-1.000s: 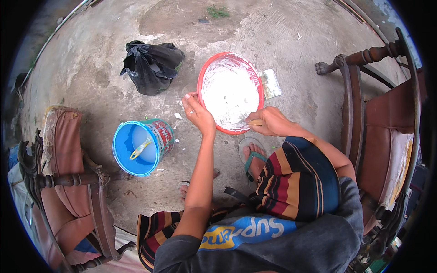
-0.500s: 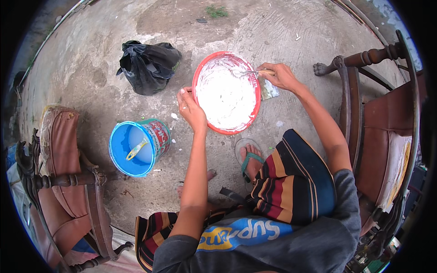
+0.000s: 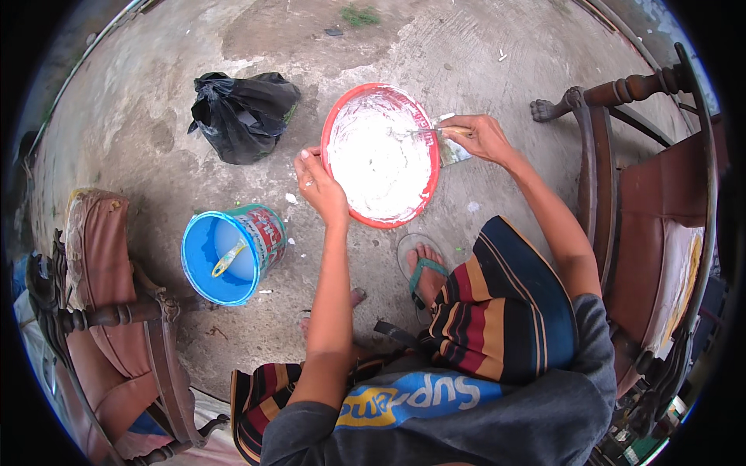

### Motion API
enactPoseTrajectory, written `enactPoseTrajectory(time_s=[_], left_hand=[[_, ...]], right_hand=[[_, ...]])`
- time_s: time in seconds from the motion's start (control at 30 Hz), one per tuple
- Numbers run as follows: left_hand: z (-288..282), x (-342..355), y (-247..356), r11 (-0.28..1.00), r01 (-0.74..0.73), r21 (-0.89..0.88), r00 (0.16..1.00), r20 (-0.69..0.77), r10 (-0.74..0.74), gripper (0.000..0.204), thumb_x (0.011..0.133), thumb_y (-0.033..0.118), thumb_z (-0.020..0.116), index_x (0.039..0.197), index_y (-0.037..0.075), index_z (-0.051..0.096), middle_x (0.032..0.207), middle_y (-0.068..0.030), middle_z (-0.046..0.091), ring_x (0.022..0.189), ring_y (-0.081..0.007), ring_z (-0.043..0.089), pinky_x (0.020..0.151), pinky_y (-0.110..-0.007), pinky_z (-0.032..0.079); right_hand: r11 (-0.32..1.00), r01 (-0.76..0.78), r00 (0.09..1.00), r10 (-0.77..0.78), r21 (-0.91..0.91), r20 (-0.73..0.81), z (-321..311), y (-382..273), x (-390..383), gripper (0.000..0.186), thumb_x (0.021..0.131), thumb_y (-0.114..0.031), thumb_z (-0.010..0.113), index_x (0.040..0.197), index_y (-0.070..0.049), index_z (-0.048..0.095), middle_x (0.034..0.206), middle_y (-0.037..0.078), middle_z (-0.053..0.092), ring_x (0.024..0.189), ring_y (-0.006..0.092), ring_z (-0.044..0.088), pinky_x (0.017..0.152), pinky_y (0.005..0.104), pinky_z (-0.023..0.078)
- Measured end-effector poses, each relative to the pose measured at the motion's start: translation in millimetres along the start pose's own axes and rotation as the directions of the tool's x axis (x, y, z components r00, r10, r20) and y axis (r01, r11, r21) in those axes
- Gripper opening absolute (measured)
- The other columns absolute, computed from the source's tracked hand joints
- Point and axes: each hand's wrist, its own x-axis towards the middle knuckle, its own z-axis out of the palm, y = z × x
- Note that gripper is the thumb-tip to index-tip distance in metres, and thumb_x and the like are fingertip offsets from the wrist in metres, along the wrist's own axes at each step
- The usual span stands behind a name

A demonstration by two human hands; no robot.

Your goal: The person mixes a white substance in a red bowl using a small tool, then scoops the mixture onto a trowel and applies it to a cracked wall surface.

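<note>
A red plastic basin (image 3: pixel 335 180) stands on the concrete ground, its inside coated with thick white paste (image 3: pixel 378 165). My left hand (image 3: pixel 321 189) is closed on the basin's left rim, with white smears on the fingers. At the opposite rim, my right hand (image 3: pixel 483 140) grips the wooden handle of a putty knife (image 3: pixel 455 131). Its metal blade reaches over the rim into the paste, and the tip is hard to make out against the white. Partly hidden beneath the basin and my right hand lies a flat printed sheet or packet (image 3: pixel 454 152).
Left of my arm stands a blue bucket (image 3: pixel 203 286) with cloudy liquid and a yellow-handled brush (image 3: pixel 229 258). A black plastic bag (image 3: pixel 242 118) sits beyond it. Carved wooden chairs with worn brown upholstery flank me, left (image 3: pixel 109 252) and right (image 3: pixel 645 256). My sandalled foot (image 3: pixel 426 273) is below the basin.
The putty knife's blade has shifted a little toward me within the paste, my right hand moving with it. My left hand keeps its hold on the rim. The whole view has drifted slightly.
</note>
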Motion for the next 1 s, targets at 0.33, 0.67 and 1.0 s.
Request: enactPoseTrajectory(time_s=[0.33, 0.67, 1.0], left_hand=[[-3.7, -3.0, -3.4, 0.993, 0.090, -0.079, 0.995, -0.036, -0.093, 0.053, 0.107, 0.033, 0.032, 0.089, -0.009, 0.059, 0.098, -0.0141, 0.057, 0.085, -0.0248, 0.058, 0.082, -0.036, 0.044], [3.9, -26.8, 9.1, 0.991, -0.054, 0.126, 0.991, -0.116, 0.069, 0.054, 0.107, 0.030, 0.030, 0.087, -0.011, 0.060, 0.097, -0.0148, 0.054, 0.090, -0.0286, 0.056, 0.084, -0.040, 0.042], [6.1, -34.5, 9.9, 0.984, -0.142, 0.111, 0.988, -0.046, 0.148, 0.048, 0.107, 0.036, 0.029, 0.094, -0.003, 0.054, 0.093, -0.0107, 0.053, 0.086, -0.0211, 0.053, 0.084, -0.035, 0.041]], right_hand=[[0.983, -0.181, 0.980, 0.176, 0.044, 0.093, 28.5, 29.3, -21.9, 0.030, 0.090, -0.029, 0.066, 0.111, -0.007, 0.071, 0.100, 0.016, 0.072, 0.088, 0.0273, 0.070, 0.081, 0.0362, 0.052], [0.649, -0.420, 0.893, 0.420, 0.634, 0.161, 99.9, -2.6, -108.1, 0.018, 0.094, -0.018, 0.065, 0.097, -0.001, 0.068, 0.074, 0.001, 0.063, 0.064, 0.0083, 0.054, 0.059, 0.0257, 0.043], [0.637, -0.355, 0.933, 0.290, 0.684, 0.214, 94.4, -64.0, -107.0, 0.017, 0.094, -0.016, 0.066, 0.100, 0.000, 0.067, 0.071, -0.001, 0.059, 0.058, 0.0044, 0.049, 0.052, 0.0219, 0.039]])
